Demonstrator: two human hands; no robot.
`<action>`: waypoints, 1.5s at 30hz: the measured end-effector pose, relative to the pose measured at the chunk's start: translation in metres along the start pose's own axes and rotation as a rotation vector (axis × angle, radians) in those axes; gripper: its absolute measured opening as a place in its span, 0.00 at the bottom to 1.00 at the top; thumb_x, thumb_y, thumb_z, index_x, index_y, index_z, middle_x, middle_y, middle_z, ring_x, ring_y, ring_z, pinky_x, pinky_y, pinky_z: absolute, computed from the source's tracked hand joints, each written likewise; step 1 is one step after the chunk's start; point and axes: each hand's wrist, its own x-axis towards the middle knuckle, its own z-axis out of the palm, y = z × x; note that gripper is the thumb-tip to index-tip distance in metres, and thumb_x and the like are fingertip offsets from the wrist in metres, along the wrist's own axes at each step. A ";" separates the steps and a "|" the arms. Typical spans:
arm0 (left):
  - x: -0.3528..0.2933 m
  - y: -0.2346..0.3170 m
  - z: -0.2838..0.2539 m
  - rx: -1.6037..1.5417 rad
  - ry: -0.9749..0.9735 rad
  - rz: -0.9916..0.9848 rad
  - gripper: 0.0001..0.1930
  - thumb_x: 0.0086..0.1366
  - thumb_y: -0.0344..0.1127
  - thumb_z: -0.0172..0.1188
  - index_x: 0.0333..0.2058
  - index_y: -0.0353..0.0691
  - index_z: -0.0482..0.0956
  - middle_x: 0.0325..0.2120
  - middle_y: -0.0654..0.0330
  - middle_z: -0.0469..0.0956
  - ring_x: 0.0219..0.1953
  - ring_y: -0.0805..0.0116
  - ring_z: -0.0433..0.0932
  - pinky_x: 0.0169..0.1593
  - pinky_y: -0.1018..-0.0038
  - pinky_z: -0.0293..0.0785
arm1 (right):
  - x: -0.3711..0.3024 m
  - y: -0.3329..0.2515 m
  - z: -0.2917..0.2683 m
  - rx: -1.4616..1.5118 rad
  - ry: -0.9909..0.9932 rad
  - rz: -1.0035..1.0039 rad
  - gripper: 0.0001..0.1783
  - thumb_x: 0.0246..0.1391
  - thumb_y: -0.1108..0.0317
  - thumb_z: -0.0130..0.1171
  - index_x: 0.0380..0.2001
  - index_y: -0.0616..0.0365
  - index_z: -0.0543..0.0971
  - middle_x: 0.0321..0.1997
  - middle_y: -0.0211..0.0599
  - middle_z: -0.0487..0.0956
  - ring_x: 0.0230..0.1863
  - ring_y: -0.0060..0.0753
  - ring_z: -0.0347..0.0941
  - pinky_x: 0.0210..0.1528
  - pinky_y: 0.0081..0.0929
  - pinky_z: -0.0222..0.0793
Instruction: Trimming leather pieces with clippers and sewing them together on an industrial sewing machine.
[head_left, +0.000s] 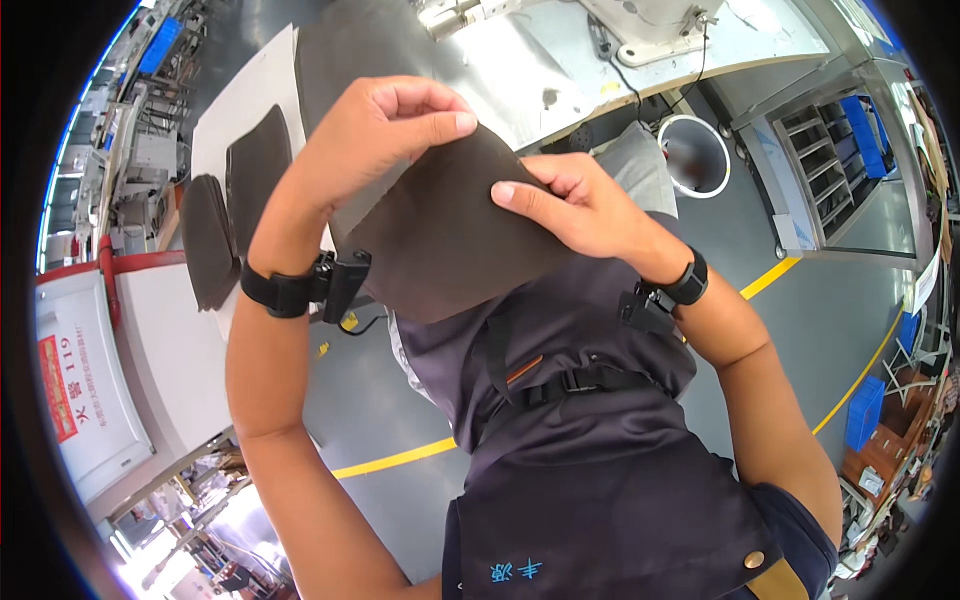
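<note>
A dark brown, flexible sheet piece (455, 235) with a curved edge hangs between my hands, in front of my apron. My left hand (385, 130) pinches its upper edge between thumb and fingertips. On the right side, my right hand (575, 200) grips it with the thumb lying on top and the fingers behind. Left of my left hand, more dark brown cut pieces (258, 170) rest on a white sheet (212, 135). Another dark sheet (350, 45) lies on the worktable beyond my left hand.
A sewing machine base (655, 30) stands on the light worktable (745, 45) ahead. A round white bin (693, 157) is on the floor to the right, near a metal rack (820, 165). A red pipe (108, 270) runs at the left.
</note>
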 end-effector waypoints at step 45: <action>0.099 -0.046 -0.096 -0.355 -0.329 -0.264 0.20 0.74 0.43 0.56 0.58 0.36 0.71 0.43 0.63 0.80 0.35 0.78 0.75 0.33 0.80 0.72 | 0.094 0.007 -0.042 0.066 0.101 -0.059 0.14 0.67 0.63 0.62 0.38 0.66 0.85 0.30 0.21 0.80 0.32 0.09 0.69 0.33 0.16 0.66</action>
